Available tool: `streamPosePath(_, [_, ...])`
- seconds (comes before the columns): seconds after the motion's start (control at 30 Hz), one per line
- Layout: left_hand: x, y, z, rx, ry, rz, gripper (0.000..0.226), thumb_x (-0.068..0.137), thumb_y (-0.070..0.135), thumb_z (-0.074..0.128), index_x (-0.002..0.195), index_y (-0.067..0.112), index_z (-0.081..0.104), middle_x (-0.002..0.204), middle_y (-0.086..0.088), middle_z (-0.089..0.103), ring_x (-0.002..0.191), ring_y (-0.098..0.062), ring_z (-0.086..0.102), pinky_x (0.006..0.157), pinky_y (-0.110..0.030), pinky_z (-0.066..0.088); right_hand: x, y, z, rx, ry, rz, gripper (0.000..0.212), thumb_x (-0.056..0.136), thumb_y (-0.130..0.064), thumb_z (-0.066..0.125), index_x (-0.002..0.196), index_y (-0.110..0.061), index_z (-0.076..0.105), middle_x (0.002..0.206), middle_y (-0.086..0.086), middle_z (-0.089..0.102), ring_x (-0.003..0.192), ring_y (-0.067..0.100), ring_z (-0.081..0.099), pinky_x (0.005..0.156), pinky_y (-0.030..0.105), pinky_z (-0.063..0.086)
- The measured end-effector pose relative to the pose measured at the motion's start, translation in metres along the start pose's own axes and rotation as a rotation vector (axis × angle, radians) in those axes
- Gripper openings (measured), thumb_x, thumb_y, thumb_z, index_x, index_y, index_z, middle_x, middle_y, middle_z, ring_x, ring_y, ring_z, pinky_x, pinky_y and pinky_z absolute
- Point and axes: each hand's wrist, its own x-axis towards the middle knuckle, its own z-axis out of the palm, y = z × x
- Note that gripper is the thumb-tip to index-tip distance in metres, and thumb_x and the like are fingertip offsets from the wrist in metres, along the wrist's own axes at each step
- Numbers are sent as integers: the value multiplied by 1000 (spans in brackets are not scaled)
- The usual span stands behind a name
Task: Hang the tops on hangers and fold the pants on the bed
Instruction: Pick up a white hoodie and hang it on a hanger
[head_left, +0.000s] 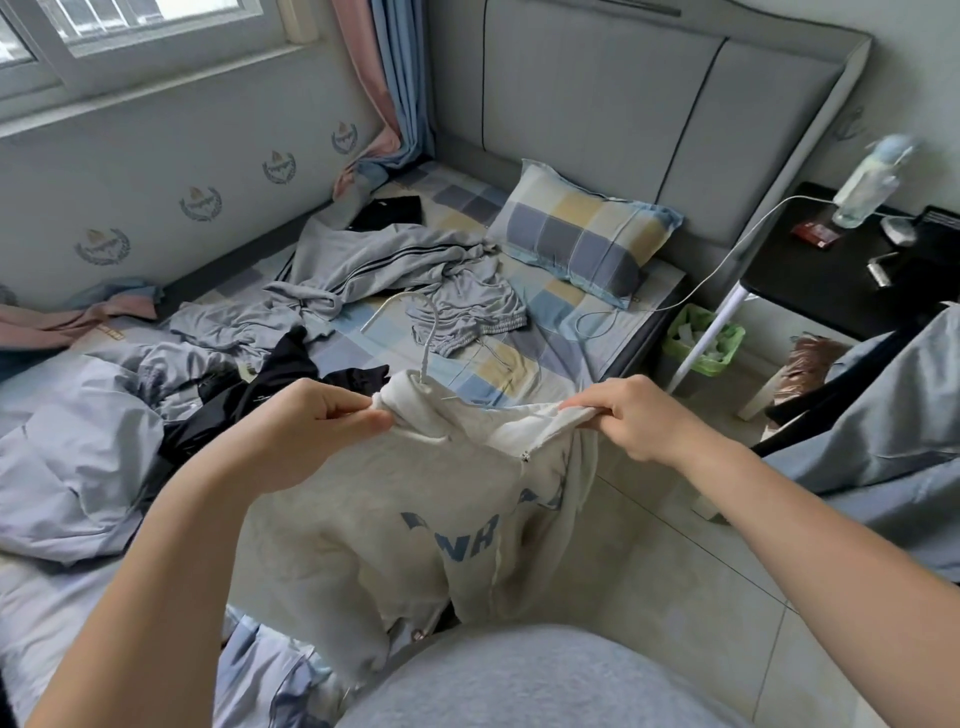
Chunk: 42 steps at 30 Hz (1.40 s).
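A light grey zip hoodie (363, 519) with blue letters hangs in front of me over the bed's edge. A white hanger (427, 338) sticks up out of its neck, hook pointing away. My left hand (311, 421) pinches the hoodie's left shoulder near the hanger. My right hand (639, 421) grips the other side of the white-lined collar. On the checked bed sheet (498, 374) lie grey striped track pants (374, 260), grey shorts (467, 306) and black garments (291, 374).
A checked pillow (582, 239) lies at the padded headboard (623, 104). A crumpled blue duvet (67, 457) fills the left. A black bedside table (831, 280) with a bottle (867, 187), a green bin (701, 338) and a white cable (717, 260) stand right. Tiled floor (701, 571) lies below.
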Motion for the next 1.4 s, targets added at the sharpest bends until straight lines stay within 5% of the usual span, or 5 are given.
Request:
streamPosePath(0.53, [10,29,36,-128,180,254,8,89,30,71,86,22,72,54,7,48,47,-6,34,49,-22,29,11,-83,-9,238,85,-125,26,94,-31,67,75,-27,49,79,-8,52,72,7,48,68,34,39])
streamPosePath(0.77, [17,22,38,-131,310,238,20,87,20,76,74,19,60,67,12,66,52,-6,47,52,-24,39,10,-80,-30,655,-148,-37,14,91,-5,68,99,-11,59,80,5,60,75,19,51,74,33,46])
streamPosePath(1.07, [29,-7,10,-234,650,126,15,92,20,70,85,10,60,71,4,57,57,-1,49,57,-23,40,5,-71,-58,468,-100,-44,61,82,-68,62,83,-7,61,77,25,55,66,29,51,70,33,41])
streamPosePath(1.2, [33,6,13,-207,678,132,16,94,23,68,86,12,58,74,8,56,64,0,49,62,-26,40,13,-81,-59,283,-53,-51,66,94,-59,49,56,-7,35,53,2,33,47,10,33,56,29,33])
streamPosePath(1.4, [38,13,5,-229,670,227,16,95,18,66,85,14,54,73,7,56,62,-1,48,63,-23,39,18,-94,-80,175,-48,-133,40,102,-37,51,66,-20,61,54,-1,43,51,13,40,55,31,36])
